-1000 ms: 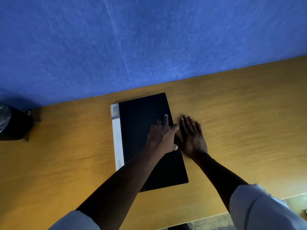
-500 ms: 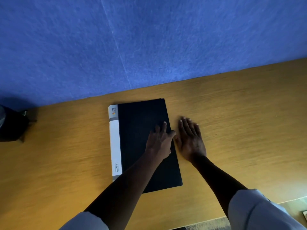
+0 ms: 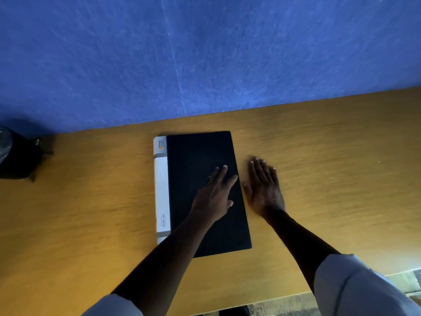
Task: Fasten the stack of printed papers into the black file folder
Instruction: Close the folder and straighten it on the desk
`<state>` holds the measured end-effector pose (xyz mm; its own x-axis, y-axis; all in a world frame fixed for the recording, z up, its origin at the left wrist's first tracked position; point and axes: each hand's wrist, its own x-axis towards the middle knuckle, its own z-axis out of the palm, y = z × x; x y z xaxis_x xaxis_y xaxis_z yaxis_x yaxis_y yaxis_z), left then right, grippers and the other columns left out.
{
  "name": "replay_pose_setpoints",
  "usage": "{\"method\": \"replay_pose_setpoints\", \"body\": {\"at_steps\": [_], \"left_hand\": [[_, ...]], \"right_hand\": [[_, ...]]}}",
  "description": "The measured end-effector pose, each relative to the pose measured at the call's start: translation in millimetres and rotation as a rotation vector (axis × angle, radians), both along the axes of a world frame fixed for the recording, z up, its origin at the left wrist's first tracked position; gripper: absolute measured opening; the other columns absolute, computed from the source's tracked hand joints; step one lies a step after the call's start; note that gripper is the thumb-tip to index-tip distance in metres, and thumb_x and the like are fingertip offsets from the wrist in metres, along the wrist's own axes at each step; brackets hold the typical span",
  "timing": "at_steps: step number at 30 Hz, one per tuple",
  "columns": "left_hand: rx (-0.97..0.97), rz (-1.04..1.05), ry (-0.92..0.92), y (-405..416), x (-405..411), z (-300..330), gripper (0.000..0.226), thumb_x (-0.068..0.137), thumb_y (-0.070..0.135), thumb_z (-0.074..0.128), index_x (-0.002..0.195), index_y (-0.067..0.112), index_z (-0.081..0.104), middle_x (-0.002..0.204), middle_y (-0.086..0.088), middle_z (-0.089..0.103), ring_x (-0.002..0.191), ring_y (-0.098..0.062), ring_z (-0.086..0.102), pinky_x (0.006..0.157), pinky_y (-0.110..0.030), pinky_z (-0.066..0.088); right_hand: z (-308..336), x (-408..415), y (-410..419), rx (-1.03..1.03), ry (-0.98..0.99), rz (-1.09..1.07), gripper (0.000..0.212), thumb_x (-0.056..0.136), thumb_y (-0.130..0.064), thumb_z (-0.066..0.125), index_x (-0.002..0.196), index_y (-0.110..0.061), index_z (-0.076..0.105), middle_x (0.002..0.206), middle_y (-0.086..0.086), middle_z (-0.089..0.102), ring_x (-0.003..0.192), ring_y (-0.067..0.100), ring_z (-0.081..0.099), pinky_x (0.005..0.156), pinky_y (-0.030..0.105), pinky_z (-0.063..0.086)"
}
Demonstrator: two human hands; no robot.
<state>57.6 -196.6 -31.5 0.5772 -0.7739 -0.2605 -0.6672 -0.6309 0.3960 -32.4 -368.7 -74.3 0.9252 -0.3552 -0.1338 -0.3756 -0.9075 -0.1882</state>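
Dark object (image 3: 16, 156), perhaps bag, far left

Pretty dim in here. The counter (image 3: 330, 156) glows warm orange-yellow, brightest at the lower left, while both forearms go nearly black in shadow. The blue wall (image 3: 205, 53) looks smeared with streaky motion blur, and the wood grain is soft too. Wide-angle lens tilts the counter's far edge; the dark object (image 3: 16, 156) at far left is mushy.

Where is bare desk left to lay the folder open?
Widest bare patch: right of the right hand, out to the desk edge. Another lies between the black folder spine and the dark object far left. Crowded only where the left hand presses the cover.
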Motion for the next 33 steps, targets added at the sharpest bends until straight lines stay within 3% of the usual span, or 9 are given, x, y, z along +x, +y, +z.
{"method": "replay_pose_setpoints", "body": {"at_steps": [3,6,12,22,27,33], "left_hand": [[-0.006,0.025,-0.035,17,-1,-3,0.081,0.089,0.033,0.067,0.152,0.03,0.017,0.167,-0.006,0.002,0.154,-0.027,0.002,0.119,-0.047,0.025],[-0.009,0.082,-0.081,38,-1,-6,0.085,0.088,0.033,0.069,0.154,0.03,0.015,0.167,-0.008,0.001,0.154,-0.028,0.004,0.121,-0.045,0.019],[-0.019,0.234,-0.109,79,3,-2,0.094,0.086,0.035,0.071,0.157,0.026,0.009,0.167,-0.008,-0.004,0.154,-0.028,0.0,0.121,-0.043,0.02],[0.017,0.434,-0.051,126,-7,6,0.092,0.093,0.042,0.06,0.158,0.018,-0.001,0.166,-0.01,-0.011,0.154,-0.028,-0.005,0.124,-0.042,0.012],[0.011,0.652,0.114,131,-17,8,0.092,0.095,0.042,0.057,0.157,0.013,-0.005,0.166,-0.014,-0.008,0.154,-0.031,-0.002,0.124,-0.04,0.015],[-0.148,0.797,0.172,134,-17,13,0.085,0.092,0.038,0.064,0.157,0.012,0.016,0.162,-0.011,0.025,0.149,-0.031,0.023,0.117,-0.042,0.03]], "right_hand": [[3,0,4,0.004,0.02,-0.017,0.066,0.106,-0.043,0.025,0.161,-0.016,0.002,0.169,0.006,-0.002,0.157,0.021,-0.005,0.128,0.047,0.006],[7,3,14,0.062,0.007,-0.081,0.066,0.106,-0.044,0.026,0.161,-0.013,0.008,0.169,0.008,0.003,0.157,0.025,0.0,0.127,0.049,0.008],[19,5,41,0.28,-0.052,-0.226,0.069,0.105,-0.049,0.032,0.16,-0.012,0.014,0.169,0.009,0.013,0.157,0.027,0.005,0.126,0.051,0.013],[19,-23,74,0.274,-0.015,-0.144,0.08,0.099,-0.051,0.046,0.161,-0.014,0.011,0.17,0.009,0.008,0.156,0.03,0.002,0.127,0.048,0.009],[22,-21,75,0.225,0.098,-0.091,0.091,0.094,-0.057,0.054,0.161,-0.014,0.008,0.17,0.012,-0.002,0.156,0.033,-0.005,0.127,0.049,0.006],[22,-23,81,0.181,0.133,-0.083,0.09,0.097,-0.054,0.05,0.161,-0.013,0.001,0.169,0.015,-0.009,0.155,0.035,-0.01,0.126,0.051,0.004]]}}
